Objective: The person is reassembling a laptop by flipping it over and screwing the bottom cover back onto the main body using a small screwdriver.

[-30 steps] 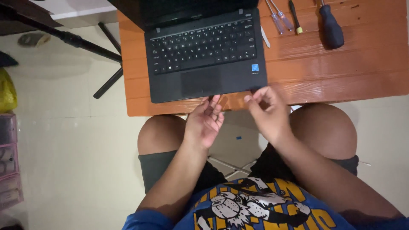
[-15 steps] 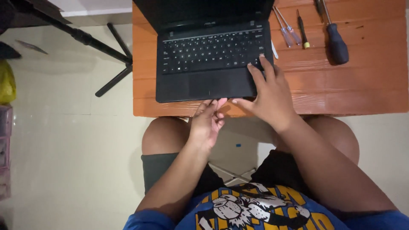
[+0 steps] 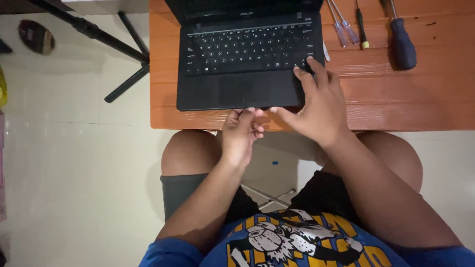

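A black laptop (image 3: 247, 89) lies open on an orange wooden table (image 3: 396, 99), its front edge near the table's edge. My right hand (image 3: 316, 106) rests on the laptop's right front corner, with fingers on the lower right keys and the thumb at the front edge, gripping that corner. My left hand (image 3: 240, 136) is below the table's edge. Its fingers are bunched together and their tips touch the middle of the laptop's front edge. I see nothing in them.
To the right of the laptop lie two clear-handled screwdrivers (image 3: 341, 22), a thin dark one (image 3: 362, 27) and a big blue-handled one (image 3: 403, 44). A black stand's legs (image 3: 123, 49) spread on the pale tiled floor at the left. My bare knees are under the table.
My right hand left the table's front edge and moved up onto the laptop's right corner. My left hand stayed at the front edge. The view shifted slightly.
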